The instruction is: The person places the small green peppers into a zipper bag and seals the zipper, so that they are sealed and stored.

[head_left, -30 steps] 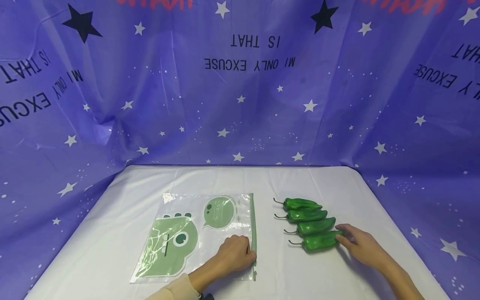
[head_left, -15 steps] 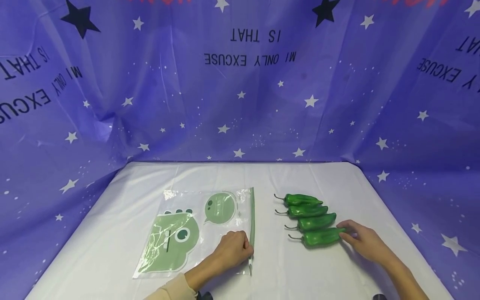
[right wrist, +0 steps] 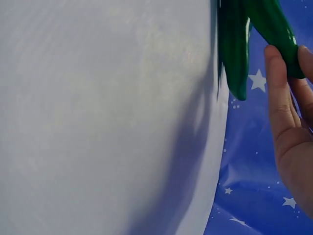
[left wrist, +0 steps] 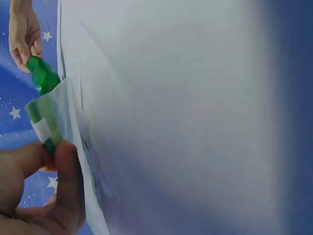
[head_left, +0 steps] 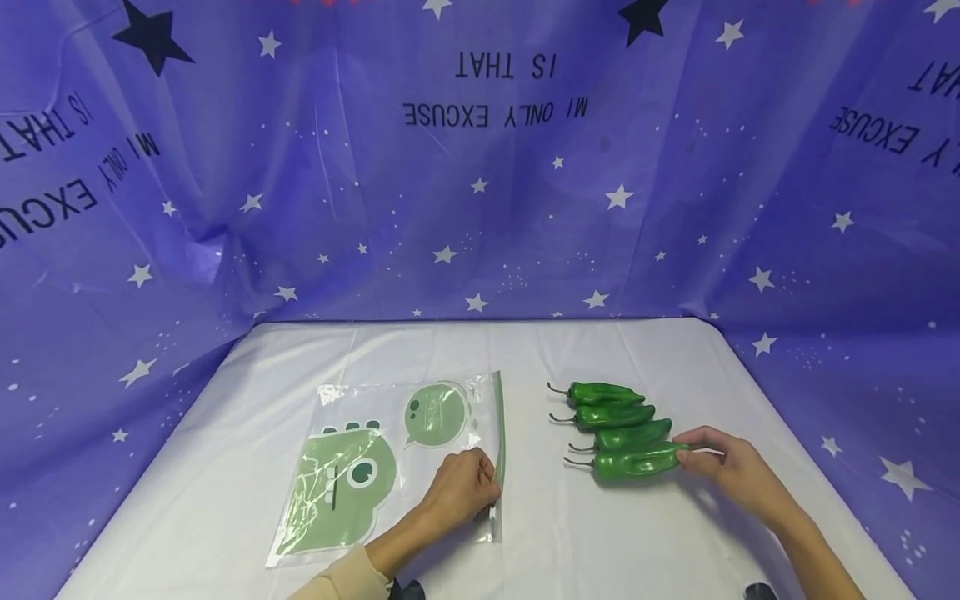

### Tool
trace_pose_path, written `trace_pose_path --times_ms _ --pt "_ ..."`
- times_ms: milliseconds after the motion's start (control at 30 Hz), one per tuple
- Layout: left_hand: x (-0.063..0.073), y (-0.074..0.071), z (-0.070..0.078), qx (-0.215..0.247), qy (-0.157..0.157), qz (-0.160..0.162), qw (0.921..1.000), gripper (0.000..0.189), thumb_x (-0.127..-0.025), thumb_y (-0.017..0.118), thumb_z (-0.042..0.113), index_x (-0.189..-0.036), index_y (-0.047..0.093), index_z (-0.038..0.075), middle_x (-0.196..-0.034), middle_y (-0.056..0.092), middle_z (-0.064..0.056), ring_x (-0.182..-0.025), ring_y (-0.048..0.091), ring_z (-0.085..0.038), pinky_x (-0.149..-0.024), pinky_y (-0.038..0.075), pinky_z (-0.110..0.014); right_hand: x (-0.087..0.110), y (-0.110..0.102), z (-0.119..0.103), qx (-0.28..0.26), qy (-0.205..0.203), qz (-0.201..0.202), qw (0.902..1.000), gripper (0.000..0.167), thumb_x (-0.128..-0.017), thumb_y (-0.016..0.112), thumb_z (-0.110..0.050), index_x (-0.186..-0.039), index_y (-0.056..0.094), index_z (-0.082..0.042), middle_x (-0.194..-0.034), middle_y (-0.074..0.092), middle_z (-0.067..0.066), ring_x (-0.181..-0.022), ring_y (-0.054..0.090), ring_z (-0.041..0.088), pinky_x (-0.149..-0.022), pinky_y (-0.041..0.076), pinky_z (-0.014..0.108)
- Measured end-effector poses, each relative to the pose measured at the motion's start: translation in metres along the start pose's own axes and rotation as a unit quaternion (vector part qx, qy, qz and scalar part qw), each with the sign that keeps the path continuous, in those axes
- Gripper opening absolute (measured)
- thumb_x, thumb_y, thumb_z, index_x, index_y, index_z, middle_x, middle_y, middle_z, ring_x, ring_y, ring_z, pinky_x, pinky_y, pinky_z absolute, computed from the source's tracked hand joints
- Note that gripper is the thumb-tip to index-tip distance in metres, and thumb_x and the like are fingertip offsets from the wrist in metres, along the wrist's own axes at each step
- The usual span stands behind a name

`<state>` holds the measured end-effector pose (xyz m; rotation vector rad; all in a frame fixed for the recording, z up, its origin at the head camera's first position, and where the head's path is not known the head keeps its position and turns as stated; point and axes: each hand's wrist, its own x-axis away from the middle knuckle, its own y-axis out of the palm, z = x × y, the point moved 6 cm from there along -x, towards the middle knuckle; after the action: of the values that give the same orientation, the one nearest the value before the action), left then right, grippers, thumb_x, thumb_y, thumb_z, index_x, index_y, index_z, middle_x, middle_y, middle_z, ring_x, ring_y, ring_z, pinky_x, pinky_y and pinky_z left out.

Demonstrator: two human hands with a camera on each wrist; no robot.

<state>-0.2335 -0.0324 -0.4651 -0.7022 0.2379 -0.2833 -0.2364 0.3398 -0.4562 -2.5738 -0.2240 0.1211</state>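
Observation:
My left hand (head_left: 459, 490) pinches the green zip edge (head_left: 500, 417) of a clear zip bag (head_left: 348, 492) with a green dinosaur print, which lies flat on the table. In the left wrist view, thumb and finger hold that edge just by its white slider (left wrist: 42, 130). My right hand (head_left: 738, 479) pinches the tip of the nearest green pepper (head_left: 637, 462), its dark stem pointing left. The right wrist view has this pepper (right wrist: 274, 32) tilted and raised off the cloth. Just behind it lie three more green peppers (head_left: 607, 394), side by side.
A white cloth covers the table (head_left: 585, 542). Purple star-printed sheeting (head_left: 480, 233) hangs behind it and on both sides. Dark objects (head_left: 760, 591) show at the bottom edge, near each forearm.
My right hand has taken hold of the nearest pepper's tip and raised it slightly, shifting it a little left. The left hand has stayed at the bag's zip edge, lifting it a little.

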Motion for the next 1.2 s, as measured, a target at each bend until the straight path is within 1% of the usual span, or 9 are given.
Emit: trace_pose_path --times_ms 167,267,400,533,700,800,900,1033,1200 --pt "0.000 -0.006 0.000 0.005 0.005 0.024 0.9997 0.009 -0.071 0.064 -0.001 -0.076 0.063 0.006 -0.056 0.059 0.010 -0.044 0.051 0.002 -0.044 0.045 -0.018 -0.001 -0.001 -0.008 -0.023 0.004 0.016 0.9996 0.030 -0.093 0.062 -0.026 -0.115 0.061 -0.005 -0.105 0.067 0.010 -0.092 0.067 0.027 -0.078 0.053 0.025" --pt "0.000 -0.009 0.004 -0.007 0.017 0.039 0.9991 0.009 -0.071 0.064 -0.001 -0.075 0.064 0.007 -0.057 0.058 0.011 -0.046 0.050 0.002 -0.045 0.045 -0.018 -0.003 -0.002 -0.014 -0.018 0.013 0.039 0.9990 0.032 -0.094 0.061 -0.029 -0.115 0.061 -0.006 -0.108 0.067 0.007 -0.092 0.067 0.022 -0.079 0.051 0.022" --pt "0.002 -0.012 0.012 -0.030 0.041 0.055 0.9972 0.009 -0.069 0.064 -0.001 -0.073 0.065 0.007 -0.056 0.055 0.012 -0.046 0.046 0.002 -0.045 0.043 -0.017 -0.008 0.001 -0.020 -0.029 0.001 0.074 0.9968 0.032 -0.093 0.062 -0.028 -0.114 0.062 -0.004 -0.110 0.067 0.002 -0.091 0.067 0.014 -0.079 0.050 0.018" --pt "0.003 -0.012 0.018 -0.054 0.053 0.067 0.9948 0.012 -0.064 0.063 -0.002 -0.068 0.064 0.009 -0.052 0.051 0.015 -0.044 0.043 0.003 -0.042 0.041 -0.015 -0.018 0.009 -0.027 -0.050 -0.013 0.094 0.9943 0.033 -0.092 0.065 -0.026 -0.112 0.061 0.000 -0.106 0.069 0.004 -0.089 0.068 0.012 -0.078 0.050 0.017" --pt "0.004 -0.013 0.023 -0.083 0.063 0.079 0.9914 0.014 -0.061 0.063 -0.001 -0.063 0.059 0.012 -0.049 0.046 0.016 -0.043 0.040 0.003 -0.042 0.037 -0.015 -0.036 0.024 -0.041 -0.084 -0.037 0.098 0.9910 0.033 -0.089 0.068 -0.020 -0.107 0.061 0.007 -0.102 0.068 0.011 -0.084 0.069 0.011 -0.075 0.053 0.020" --pt "0.005 -0.013 0.025 -0.091 0.068 0.083 0.9901 0.016 -0.060 0.064 -0.001 -0.061 0.056 0.013 -0.049 0.043 0.016 -0.043 0.038 0.003 -0.041 0.036 -0.014 -0.048 0.033 -0.050 -0.107 -0.043 0.096 0.9887 0.033 -0.088 0.070 -0.018 -0.104 0.061 0.009 -0.101 0.066 0.015 -0.082 0.069 0.011 -0.074 0.055 0.023" --pt "0.005 -0.011 0.026 -0.100 0.073 0.082 0.9889 0.017 -0.059 0.064 0.000 -0.060 0.055 0.014 -0.049 0.042 0.016 -0.043 0.037 0.003 -0.041 0.034 -0.014 -0.059 0.040 -0.058 -0.116 -0.044 0.095 0.9877 0.034 -0.087 0.071 -0.018 -0.102 0.061 0.010 -0.099 0.065 0.018 -0.080 0.069 0.012 -0.073 0.056 0.028" --pt "0.005 -0.008 0.027 -0.103 0.076 0.075 0.9889 0.017 -0.060 0.064 0.000 -0.061 0.055 0.015 -0.049 0.043 0.017 -0.043 0.038 0.004 -0.041 0.035 -0.013 -0.069 0.047 -0.065 -0.112 -0.034 0.096 0.9885 0.034 -0.086 0.072 -0.020 -0.100 0.062 0.009 -0.093 0.066 0.018 -0.078 0.069 0.015 -0.073 0.056 0.034" --pt "0.006 -0.007 0.028 -0.109 0.081 0.070 0.9882 0.017 -0.061 0.064 0.000 -0.062 0.055 0.015 -0.050 0.044 0.017 -0.044 0.040 0.004 -0.043 0.035 -0.013 -0.072 0.051 -0.070 -0.099 -0.025 0.094 0.9903 0.033 -0.085 0.073 -0.020 -0.100 0.063 0.008 -0.092 0.068 0.015 -0.076 0.069 0.017 -0.073 0.056 0.037"
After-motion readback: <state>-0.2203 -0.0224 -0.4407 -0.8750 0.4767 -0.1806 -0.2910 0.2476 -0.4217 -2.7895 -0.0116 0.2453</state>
